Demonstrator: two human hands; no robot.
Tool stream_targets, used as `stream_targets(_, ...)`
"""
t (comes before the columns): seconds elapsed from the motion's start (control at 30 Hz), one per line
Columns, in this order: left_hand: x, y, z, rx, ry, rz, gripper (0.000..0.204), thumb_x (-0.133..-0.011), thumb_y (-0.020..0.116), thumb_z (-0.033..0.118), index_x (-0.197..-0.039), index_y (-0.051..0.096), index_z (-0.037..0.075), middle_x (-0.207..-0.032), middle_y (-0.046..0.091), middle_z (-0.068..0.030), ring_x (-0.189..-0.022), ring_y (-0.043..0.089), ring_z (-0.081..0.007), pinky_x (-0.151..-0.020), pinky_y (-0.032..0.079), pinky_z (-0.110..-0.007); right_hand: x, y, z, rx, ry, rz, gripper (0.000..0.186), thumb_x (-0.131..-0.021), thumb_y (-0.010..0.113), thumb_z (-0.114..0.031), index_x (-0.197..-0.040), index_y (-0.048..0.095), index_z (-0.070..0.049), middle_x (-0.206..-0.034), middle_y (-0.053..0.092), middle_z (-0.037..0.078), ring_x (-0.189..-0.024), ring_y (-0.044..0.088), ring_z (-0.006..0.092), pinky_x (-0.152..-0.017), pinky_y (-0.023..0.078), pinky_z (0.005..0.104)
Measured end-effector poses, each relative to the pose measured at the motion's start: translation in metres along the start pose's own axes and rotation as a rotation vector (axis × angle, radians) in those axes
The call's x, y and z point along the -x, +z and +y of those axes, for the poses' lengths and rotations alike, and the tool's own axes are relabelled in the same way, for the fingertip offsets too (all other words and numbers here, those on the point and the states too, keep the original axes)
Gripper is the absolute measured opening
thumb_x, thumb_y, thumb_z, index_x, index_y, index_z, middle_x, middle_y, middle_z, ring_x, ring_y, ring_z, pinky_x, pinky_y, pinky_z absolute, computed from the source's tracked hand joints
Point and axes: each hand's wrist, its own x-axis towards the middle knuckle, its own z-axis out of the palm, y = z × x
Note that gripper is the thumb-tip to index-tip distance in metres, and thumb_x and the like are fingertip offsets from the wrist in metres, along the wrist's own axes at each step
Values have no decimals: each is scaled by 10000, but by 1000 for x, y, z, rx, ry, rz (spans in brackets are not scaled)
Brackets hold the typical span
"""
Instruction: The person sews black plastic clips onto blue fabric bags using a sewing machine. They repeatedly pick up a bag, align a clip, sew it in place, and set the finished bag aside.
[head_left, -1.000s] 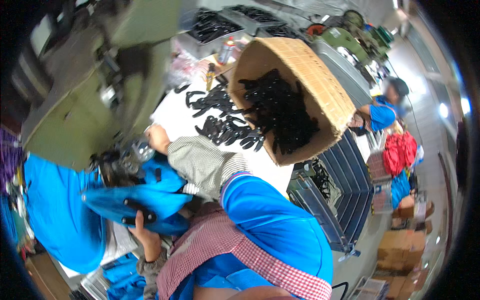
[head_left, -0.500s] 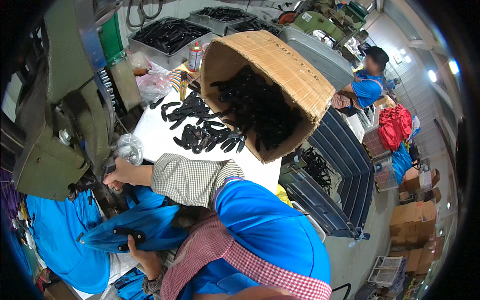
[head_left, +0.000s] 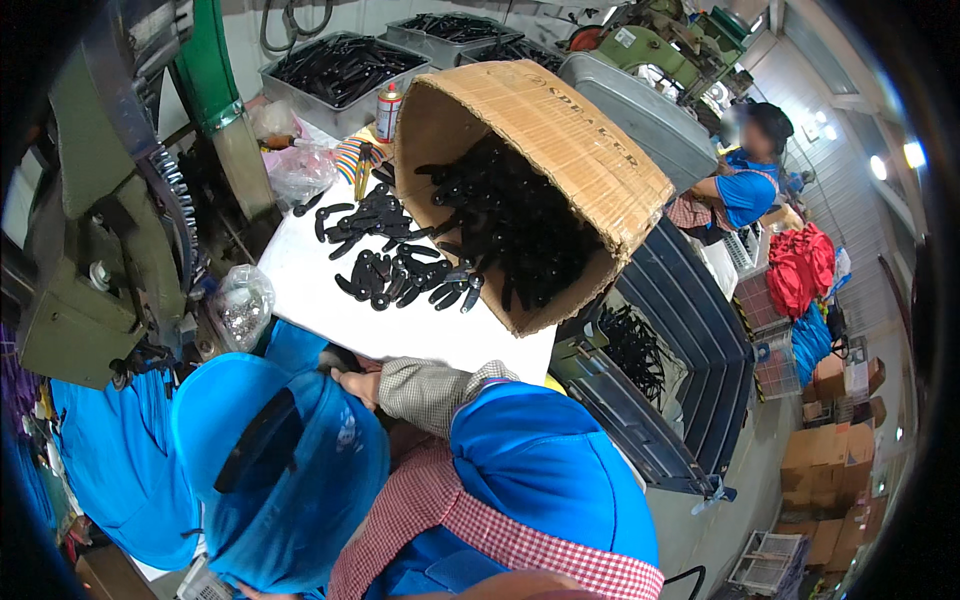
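Note:
A large blue fabric piece with a black patch and some white print bulges in front of me, left of my apron. My right hand is closed at its far upper edge, beside a small dark part there. Only a sliver of my left hand shows at the lower border, under the fabric; its fingers are hidden. Left of the piece, more blue fabric lies in a heap. The green press machine stands just beyond it.
On the white table lie several black plastic parts. A tipped cardboard box full of them is behind. Grey bins, a spray can, a plastic bag and a dark crate surround it. A co-worker stands far right.
My right hand has left the press and come back toward me onto the fabric's edge. The blue fabric piece has been raised and spread, covering most of my left hand.

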Motion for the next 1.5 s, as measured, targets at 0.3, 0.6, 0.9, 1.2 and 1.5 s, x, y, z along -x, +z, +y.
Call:
stream_targets(0.3, 22, 32, -27, -171, 195, -213, 420, -901, 392, 221, -1234, 422, -33, -1281, 394, -228, -1159, 406, -306, -995, 294, -366, 69, 9, 5, -100, -278, -604, 307, -847, 549, -249, -998, 547, 19, -947, 614, 118, -842, 604, 246, -673, 519, 392)
stream_targets(0.6, 13, 138, 124, 98, 204, -1488, 413, -825, 582, 169, -1164, 470, -39, -1029, 572, -120, -906, 531, -197, -819, 413, -324, 102, 61, 44, 635, -769, -661, 247, -728, 657, -184, -781, 542, 28, -715, 593, 116, -659, 586, 220, -577, 436, 346)
stream_targets(0.9, 75, 170, 182, 71, 408, -1412, 335, -830, 555, 114, -1135, 485, -5, -1000, 576, -93, -873, 531, -153, -769, 412, -261, 72, 47, 7, 305, -1135, 43, 365, -787, 618, -294, -907, 565, 47, -798, 600, 193, -720, 591, 296, -635, 439, 369)
stream_targets(1.2, 91, 207, 144, 669, -797, -1723, 365, -925, 369, 263, -1147, 467, -10, -1077, 536, -103, -927, 524, -226, -806, 405, -324, 100, 44, -1, 570, -1387, 200, 392, -801, 580, -347, -886, 600, 36, -771, 592, 199, -717, 577, 337, -627, 443, 385)
stream_targets(1.5, 82, 193, 127, 63, 93, -1792, 335, -904, 414, 218, -1108, 512, -30, -1042, 560, -116, -934, 535, -221, -833, 397, -318, 102, 18, 16, 441, -1183, 221, 375, -801, 586, -326, -742, 591, 44, -687, 560, 218, -606, 550, 334, -547, 414, 382)
